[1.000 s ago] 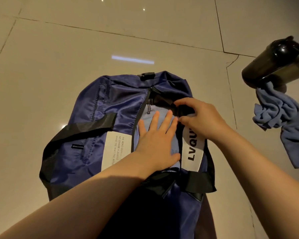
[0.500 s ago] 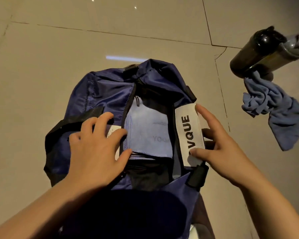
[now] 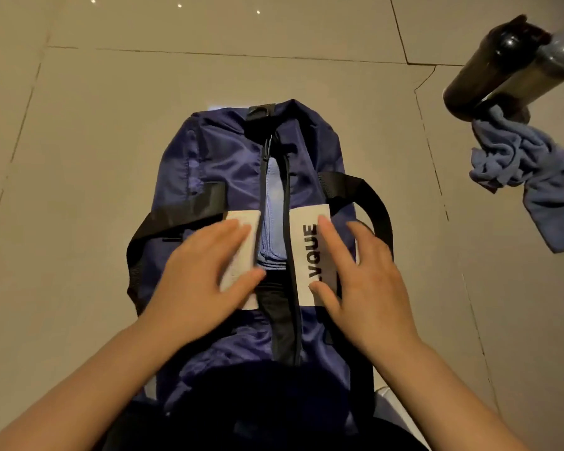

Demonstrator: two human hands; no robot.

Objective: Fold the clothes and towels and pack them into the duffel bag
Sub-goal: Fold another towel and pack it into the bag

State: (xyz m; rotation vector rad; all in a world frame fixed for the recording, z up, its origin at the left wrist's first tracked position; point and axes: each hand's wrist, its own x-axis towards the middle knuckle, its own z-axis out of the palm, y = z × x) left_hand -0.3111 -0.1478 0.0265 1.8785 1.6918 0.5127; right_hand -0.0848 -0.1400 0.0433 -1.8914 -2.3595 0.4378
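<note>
Head camera, looking down: a navy duffel bag [image 3: 228,177] lies at the centre of the frame on a tiled floor [image 3: 79,125], its long axis running from the bottom of the frame toward the top. A folded pale-blue garment [image 3: 272,219] shows through the narrow gap of the bag's unzipped top opening. The left hand [image 3: 205,271] rests flat, fingers spread and gripping nothing, on the white label panel [image 3: 241,222] left of the zipper line. The right hand [image 3: 368,275] lies the same way, fingers apart and holding nothing, on the white panel printed "VQUE" [image 3: 311,252] right of it. The opening runs straight up between the two hands. A crumpled blue towel [image 3: 528,167] lies unfolded at the right edge of the frame, well apart from the bag, beside a dark bottle [image 3: 502,66] in the upper right. The towel is up and to the right of the right hand, which is clearly the nearer of the two; reaching it would likely fall to that hand.

Against the frame half a second earlier, the opening has narrowed from a wide gap, showing most of the folded garment, to a slim strip. Both hands have shifted inward onto the panels, apparently pressing the sides together. The towel and bottle keep their places relative to the bag.
</note>
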